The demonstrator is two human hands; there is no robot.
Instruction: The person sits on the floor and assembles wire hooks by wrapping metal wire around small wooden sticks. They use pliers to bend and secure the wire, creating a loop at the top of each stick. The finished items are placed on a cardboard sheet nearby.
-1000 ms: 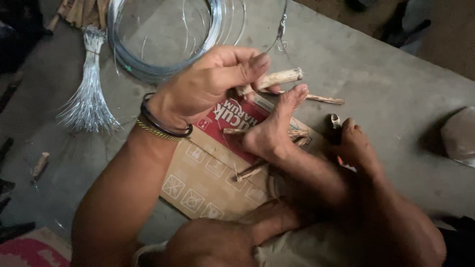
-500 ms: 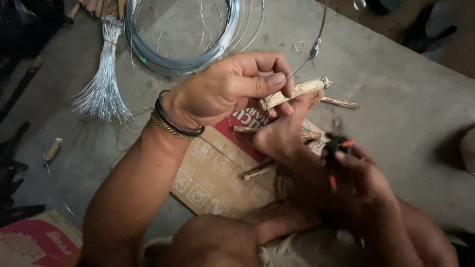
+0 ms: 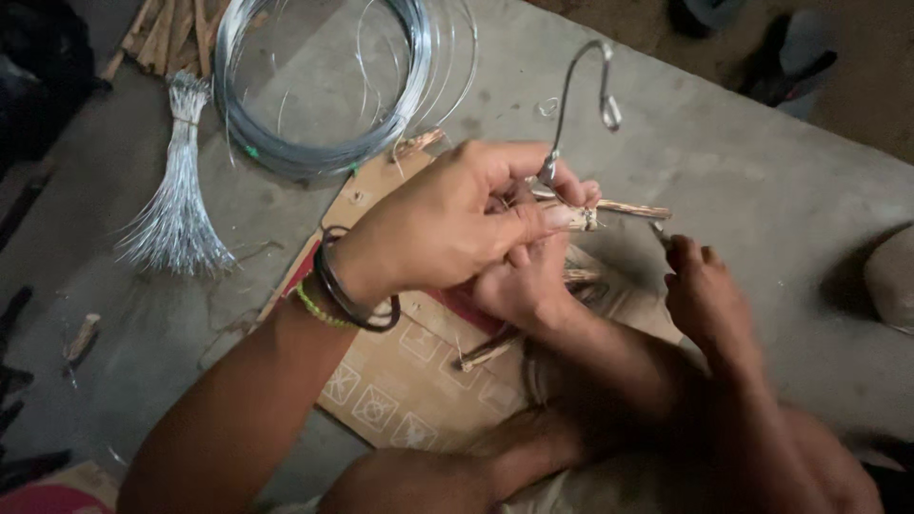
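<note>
A bundle of cut wires (image 3: 171, 214) lies at nine o'clock, a wire coil (image 3: 314, 95) at eleven. Centre, the left hand (image 3: 447, 228) pinches a small stick (image 3: 590, 214) with bent wire (image 3: 571, 95) rising from it. At three o'clock, the right hand (image 3: 705, 300) closes around a thin tool (image 3: 659, 231).

My left hand (image 3: 447, 233) was bare, no glove, no ring that I could see. On that wrist I wore two thin black bangles (image 3: 347, 295), and tight beside them a slim beaded band of green and yellow (image 3: 312, 306). No sleeve covered my forearm. My right hand (image 3: 709, 300) was bare too, its wrist unadorned.
</note>
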